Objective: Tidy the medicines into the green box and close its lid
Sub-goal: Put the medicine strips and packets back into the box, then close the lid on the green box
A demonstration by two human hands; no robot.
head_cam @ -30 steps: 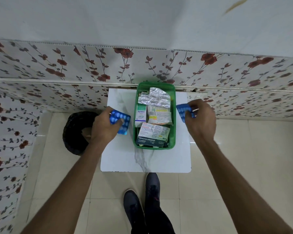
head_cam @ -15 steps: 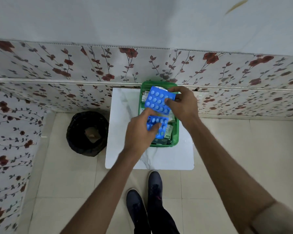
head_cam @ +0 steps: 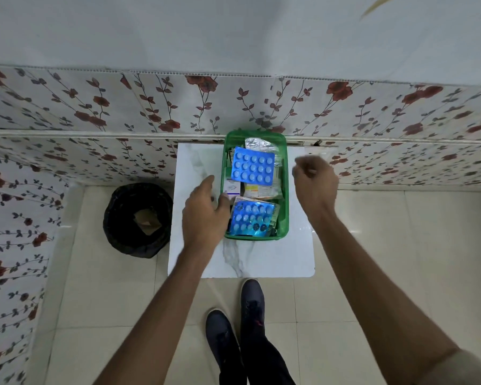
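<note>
Both hands now off the blister packs (head_cam: 252,168), left hand (head_cam: 204,215) spread, right hand (head_cam: 314,182) loosely curled, empty.

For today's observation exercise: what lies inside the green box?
Inside the green box, two blue blister packs lie on top, over a silver foil strip and medicine cartons. Anything beneath them is covered.

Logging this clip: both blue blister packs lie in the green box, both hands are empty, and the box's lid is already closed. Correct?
Not quite. The head view shows the green box open, no lid on it. Both blue blister packs do lie inside; the left hand and right hand are empty.
</note>
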